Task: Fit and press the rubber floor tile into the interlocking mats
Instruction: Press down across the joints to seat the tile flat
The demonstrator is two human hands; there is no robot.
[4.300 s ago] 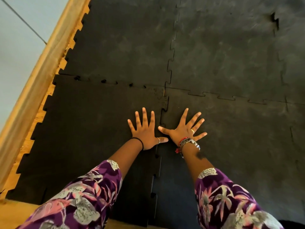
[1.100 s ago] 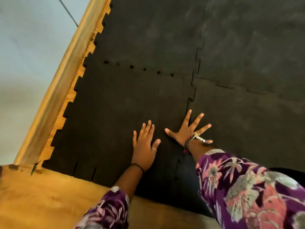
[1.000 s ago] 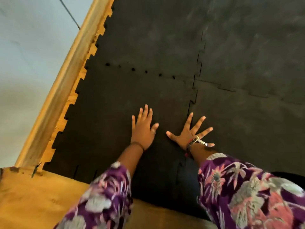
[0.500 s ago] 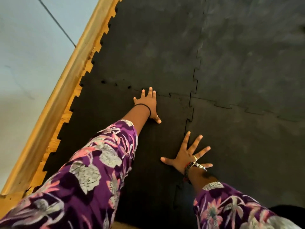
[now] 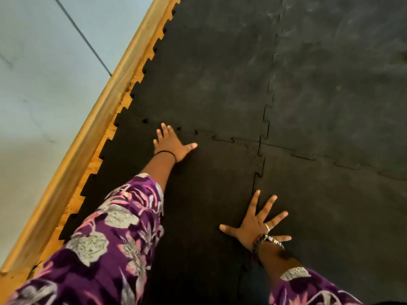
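Note:
A black rubber floor tile (image 5: 204, 194) lies at the lower left among the interlocking mats (image 5: 220, 73). My left hand (image 5: 172, 144) lies flat on its far edge, fingers over the toothed seam with the mat beyond. Small dark gaps still show along that seam left of the hand. My right hand (image 5: 256, 223) is spread flat, palm down, across the tile's right-hand seam with the neighbouring mat (image 5: 330, 216). Neither hand holds anything.
A wooden skirting board (image 5: 92, 128) runs diagonally along the tiles' left toothed edge, with a pale wall (image 5: 44, 73) beyond it. Bare wooden floor (image 5: 8, 280) shows at the bottom left corner. Purple flowered sleeves cover both forearms.
My left hand has slid left along the far seam, from near its middle toward the wall. My right hand has stayed flat on the right seam. The view has shifted closer.

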